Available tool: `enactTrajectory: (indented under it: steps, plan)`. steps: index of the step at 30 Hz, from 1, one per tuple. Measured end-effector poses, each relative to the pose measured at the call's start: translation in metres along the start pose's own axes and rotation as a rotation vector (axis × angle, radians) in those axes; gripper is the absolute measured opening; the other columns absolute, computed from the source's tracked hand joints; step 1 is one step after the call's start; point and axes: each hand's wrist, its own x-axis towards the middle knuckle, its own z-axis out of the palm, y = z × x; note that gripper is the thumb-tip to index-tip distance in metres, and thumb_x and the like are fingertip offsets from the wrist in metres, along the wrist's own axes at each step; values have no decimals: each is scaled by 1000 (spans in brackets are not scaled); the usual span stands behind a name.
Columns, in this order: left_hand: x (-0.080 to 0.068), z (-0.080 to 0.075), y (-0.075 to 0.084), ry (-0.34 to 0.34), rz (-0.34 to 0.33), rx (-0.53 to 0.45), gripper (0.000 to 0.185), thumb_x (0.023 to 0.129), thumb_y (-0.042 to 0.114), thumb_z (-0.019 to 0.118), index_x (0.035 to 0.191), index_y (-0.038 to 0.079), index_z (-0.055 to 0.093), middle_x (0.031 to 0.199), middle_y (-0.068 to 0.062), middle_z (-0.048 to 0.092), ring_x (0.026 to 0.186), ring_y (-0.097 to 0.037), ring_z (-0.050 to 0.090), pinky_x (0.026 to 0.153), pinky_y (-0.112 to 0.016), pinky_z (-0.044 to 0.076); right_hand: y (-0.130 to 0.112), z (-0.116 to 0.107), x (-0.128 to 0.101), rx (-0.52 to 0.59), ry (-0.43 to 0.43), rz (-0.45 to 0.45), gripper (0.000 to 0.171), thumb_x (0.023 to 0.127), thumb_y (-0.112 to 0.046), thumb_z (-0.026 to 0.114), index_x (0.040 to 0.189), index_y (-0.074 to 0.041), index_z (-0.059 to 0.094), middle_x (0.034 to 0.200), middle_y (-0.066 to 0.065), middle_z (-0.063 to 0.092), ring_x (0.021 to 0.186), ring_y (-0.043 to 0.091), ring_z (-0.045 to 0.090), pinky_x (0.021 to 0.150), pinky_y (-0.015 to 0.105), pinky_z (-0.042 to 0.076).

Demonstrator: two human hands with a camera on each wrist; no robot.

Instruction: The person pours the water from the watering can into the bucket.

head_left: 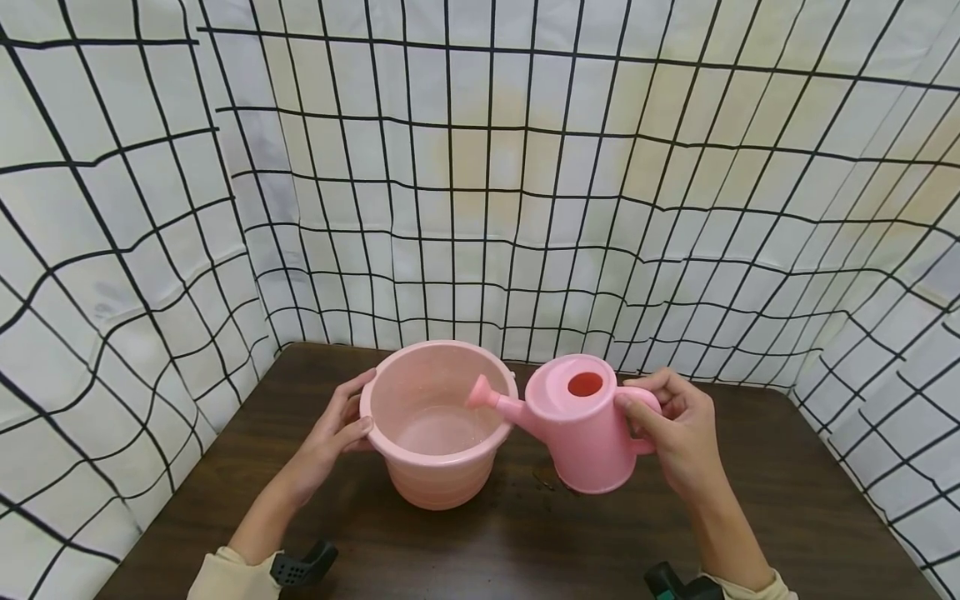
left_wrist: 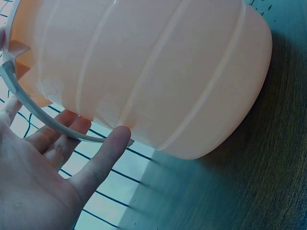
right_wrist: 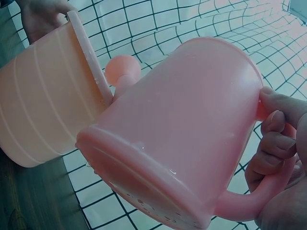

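The right hand (head_left: pixel 678 433) has its fingers curled round the handle of a pink watering can (head_left: pixel 581 425), thumb on top, and holds the can lifted off the counter (head_left: pixel 787 517) and tipped to the left. The can's spout (head_left: pixel 491 396) reaches over the right rim of a pink bucket (head_left: pixel 435 433) and ends just inside it. In the right wrist view the can's underside (right_wrist: pixel 144 187) is bare and carries a few droplets, so nothing supports it from below.

The left hand (head_left: pixel 337 429) is not clenched: its fingers lie fairly straight against the bucket's left wall, thumb at the rim, steadying rather than grasping. In the left wrist view the fingertips (left_wrist: pixel 117 136) touch the ribbed wall beside the thin bail handle (left_wrist: pixel 43 120), and the bucket appears to lean, with its base still on the counter.

The likely trouble is spillage: if the can tilts further while the spout sits this close to the rim, water could run down the outside wall onto the dark wood. A push from the spout could also rock the leaning bucket, since the left hand only rests on it. A wet handle might slip.

Around them hangs a white cloth with a black grid (head_left: pixel 480 167) on three sides. Nothing stands between can and bucket.
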Motion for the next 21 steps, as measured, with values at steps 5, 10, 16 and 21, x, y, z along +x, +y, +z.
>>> enactTrajectory:
  steps: [5, 10, 16, 21]
  plan:
    - [0, 0, -1, 1, -1, -1, 58, 100, 17, 40, 153, 25, 17, 150, -20, 35, 120, -19, 55, 87, -32, 55, 0, 0, 0, -4, 0, -8, 18, 87, 8, 63, 95, -8, 62, 77, -4, 66, 59, 10, 53, 47, 34, 55]
    - [-1, 0, -1, 0, -4, -9, 58, 100, 16, 40, 153, 24, 17, 151, -20, 34, 121, -17, 55, 87, -32, 55, 1, 0, 0, -3, -1, -1, 18, 87, 7, 63, 95, -9, 62, 76, -4, 66, 58, 11, 53, 47, 36, 55]
    - [-1, 0, -1, -5, 0, -8, 58, 100, 17, 40, 153, 24, 17, 152, -19, 32, 123, -16, 53, 88, -31, 54, 0, 0, 1, -4, -1, 11, 16, 87, 6, 64, 93, -9, 62, 76, -4, 66, 56, 8, 52, 45, 35, 54]
    - [0, 0, -1, 2, 5, -7, 58, 100, 16, 39, 153, 23, 17, 152, -20, 32, 122, -15, 54, 87, -31, 54, -1, 1, 1, 0, -8, 10, 17, 86, 7, 64, 93, -9, 62, 76, -4, 67, 55, 8, 52, 45, 35, 54]
